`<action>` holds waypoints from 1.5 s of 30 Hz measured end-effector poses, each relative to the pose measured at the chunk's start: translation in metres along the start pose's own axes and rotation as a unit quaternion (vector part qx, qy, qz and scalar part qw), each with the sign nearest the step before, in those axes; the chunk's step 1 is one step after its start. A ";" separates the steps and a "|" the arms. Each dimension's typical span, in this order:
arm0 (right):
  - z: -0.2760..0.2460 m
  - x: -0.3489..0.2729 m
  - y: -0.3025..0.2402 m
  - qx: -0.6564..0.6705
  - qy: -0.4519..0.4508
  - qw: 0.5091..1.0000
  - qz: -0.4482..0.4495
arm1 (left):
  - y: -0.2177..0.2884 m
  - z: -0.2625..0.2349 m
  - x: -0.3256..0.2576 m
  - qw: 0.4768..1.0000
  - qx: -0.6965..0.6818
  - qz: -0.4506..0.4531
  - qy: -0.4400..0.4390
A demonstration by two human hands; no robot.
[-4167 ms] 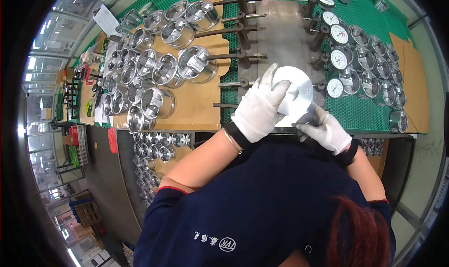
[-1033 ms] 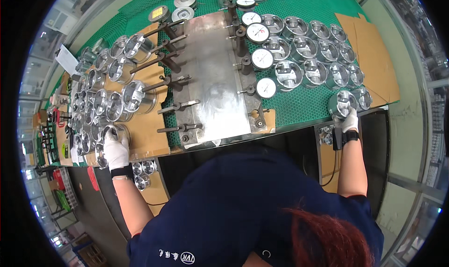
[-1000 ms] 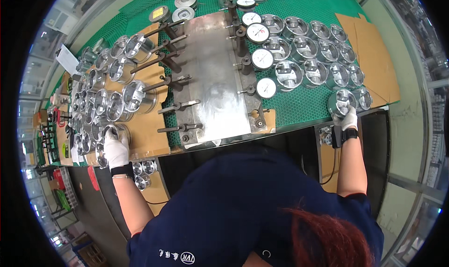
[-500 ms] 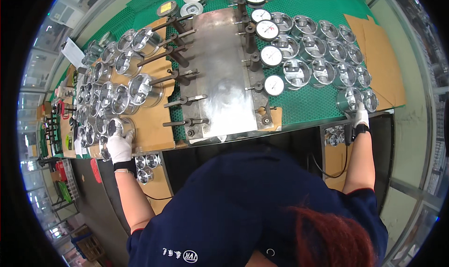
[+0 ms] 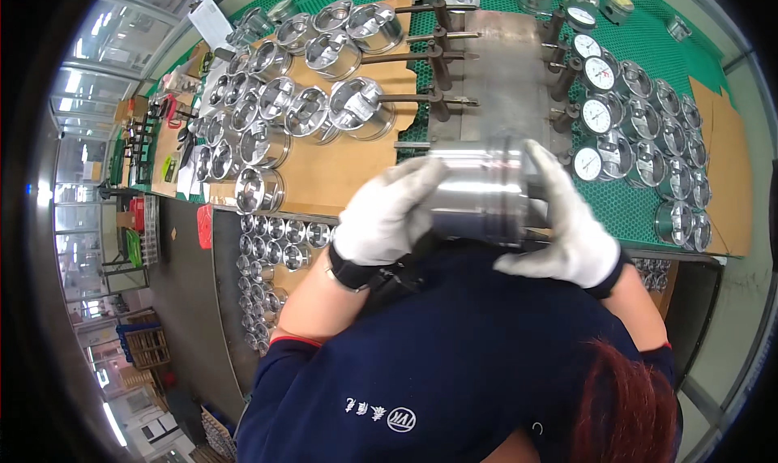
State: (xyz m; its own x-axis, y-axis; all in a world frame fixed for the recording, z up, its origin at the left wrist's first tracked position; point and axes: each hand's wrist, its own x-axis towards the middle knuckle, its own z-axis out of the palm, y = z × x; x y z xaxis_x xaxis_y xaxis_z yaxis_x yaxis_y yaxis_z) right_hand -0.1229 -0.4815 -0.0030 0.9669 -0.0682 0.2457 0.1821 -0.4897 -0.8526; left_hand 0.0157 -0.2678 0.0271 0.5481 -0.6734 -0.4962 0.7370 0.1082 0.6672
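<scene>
In front of my chest a shiny metal piston (image 5: 472, 189) lies sideways in the air, its ring grooves toward the right. My left hand (image 5: 387, 212), in a white glove, is closed around the piston's left end. At the grooved end is my gloved right hand (image 5: 571, 236), its fingers and thumb spread wide. Its fingertips reach the piston's upper edge, while the thumb stays apart below. Slight blur hides the exact contact. Behind the piston stands a metal fixture plate (image 5: 498, 74), flanked by clamp posts and round dial gauges (image 5: 597, 116).
Several pistons (image 5: 356, 106) stand on cardboard (image 5: 312, 175) at the left. More pistons (image 5: 644, 118) cover the green mat (image 5: 624, 220) at the right. Further pistons (image 5: 296, 256) sit on a lower shelf. Windowed partitions border the bench.
Both hands have come from the bench's two sides to the middle. My left hand has brought a piston up from the left group; my right hand has left the right-hand pistons. The view has shifted left.
</scene>
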 end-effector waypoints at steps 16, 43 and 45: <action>0.013 -0.001 0.040 -0.199 0.065 0.978 0.012 | -0.053 -0.002 0.068 0.606 0.718 0.338 -0.049; 0.016 -0.026 0.068 0.245 -0.019 0.893 0.376 | -0.062 -0.013 0.119 0.645 0.630 0.430 -0.053; 0.015 -0.025 0.066 0.243 -0.013 0.896 0.371 | -0.063 -0.014 0.121 0.632 0.632 0.445 -0.055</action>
State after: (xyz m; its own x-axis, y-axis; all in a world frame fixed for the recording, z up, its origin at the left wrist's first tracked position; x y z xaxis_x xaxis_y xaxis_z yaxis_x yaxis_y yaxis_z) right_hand -0.1320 -0.4989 -0.0726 0.8567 -0.1952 -0.4774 -0.4626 0.1184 -0.8786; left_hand 0.0414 -0.3458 -0.0823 0.4405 -0.8114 0.3843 -0.7873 -0.1435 0.5996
